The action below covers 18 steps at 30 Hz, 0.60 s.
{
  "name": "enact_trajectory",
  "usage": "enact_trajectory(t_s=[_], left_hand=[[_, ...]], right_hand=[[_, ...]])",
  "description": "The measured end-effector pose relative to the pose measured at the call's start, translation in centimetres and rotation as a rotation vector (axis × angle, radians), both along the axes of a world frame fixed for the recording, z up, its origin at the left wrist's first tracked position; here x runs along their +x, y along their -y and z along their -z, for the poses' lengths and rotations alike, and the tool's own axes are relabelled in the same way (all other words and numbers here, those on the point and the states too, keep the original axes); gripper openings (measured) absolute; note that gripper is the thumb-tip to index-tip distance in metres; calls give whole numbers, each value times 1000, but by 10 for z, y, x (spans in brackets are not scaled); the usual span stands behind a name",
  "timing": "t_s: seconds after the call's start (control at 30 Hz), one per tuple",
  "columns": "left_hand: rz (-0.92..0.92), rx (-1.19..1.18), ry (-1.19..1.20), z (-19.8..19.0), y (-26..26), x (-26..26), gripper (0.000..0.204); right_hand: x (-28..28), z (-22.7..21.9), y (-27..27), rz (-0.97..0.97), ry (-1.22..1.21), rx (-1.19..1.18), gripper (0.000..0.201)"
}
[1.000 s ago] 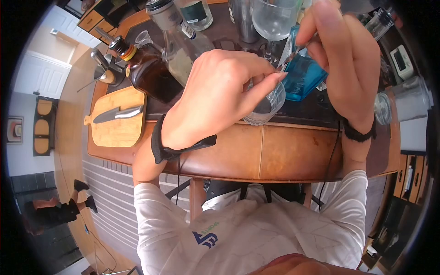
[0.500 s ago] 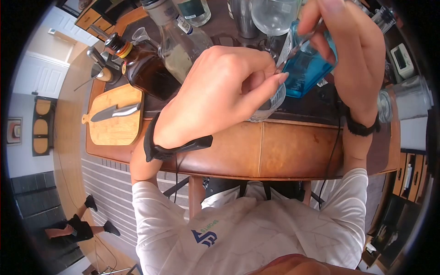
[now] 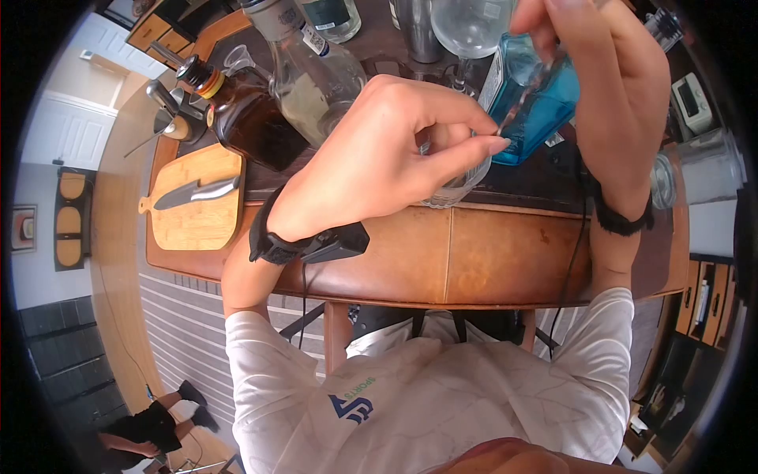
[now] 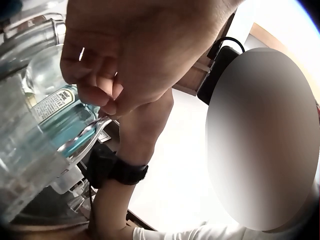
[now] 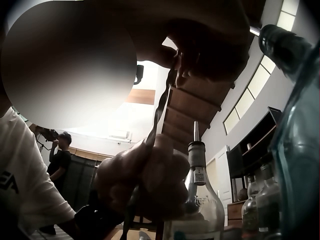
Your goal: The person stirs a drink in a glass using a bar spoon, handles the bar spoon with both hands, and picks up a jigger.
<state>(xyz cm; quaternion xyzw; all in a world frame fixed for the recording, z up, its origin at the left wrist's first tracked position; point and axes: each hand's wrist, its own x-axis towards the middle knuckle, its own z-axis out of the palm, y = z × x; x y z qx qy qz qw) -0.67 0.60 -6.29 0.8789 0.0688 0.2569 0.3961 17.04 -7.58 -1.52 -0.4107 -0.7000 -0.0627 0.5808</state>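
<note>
A thin twisted metal stem, like a bar spoon's [image 5: 160, 107], slants between both hands; its lower end is hidden. My left hand [image 3: 387, 154] pinches it low down, thumb against index finger, over a clear patterned glass [image 3: 462, 192] near the table's front edge. Higher up, my right hand [image 3: 616, 103] grips the stem with its fingertips, as the right wrist view shows from below. Behind the stem lies a blue glass bottle [image 3: 545, 103], overlapped by the right hand. Much of the glass is covered by my left hand.
At the left, a wooden cutting board [image 3: 178, 229] carries a knife [image 3: 197, 192]. A brown bottle [image 3: 257, 126] and a clear bottle [image 3: 316, 83] stand beside my left hand. Farther back are a stemmed glass [image 3: 467, 31] and a metal shaker [image 3: 418, 35]. A clear jar [image 3: 703, 170] is at the right.
My left fingertips have shifted slightly right and the left wrist has turned a little. The right hand has moved slightly right, with the stem still between both hands. A person in the background has walked.
</note>
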Motion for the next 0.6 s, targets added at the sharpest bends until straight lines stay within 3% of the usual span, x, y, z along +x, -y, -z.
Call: enact_trajectory(t_s=[0.07, 0.1, 0.17, 0.27, 0.6], left_hand=[[5, -22, -1, 2, 1, 2, 9], [54, -58, 25, 4, 3, 3, 9], [104, -95, 51, 6, 4, 4, 9], [93, -82, 45, 8, 3, 6, 9], [-14, 22, 135, 16, -1, 18, 9]], right_hand=[[-8, -16, 14, 85, -11, -283, 40], [-5, -12, 11, 85, -11, -283, 40], [2, 1, 0, -53, 104, 21, 42], [-12, 4, 6, -45, -40, -37, 45], [-19, -2, 15, 20, -60, -148, 47]])
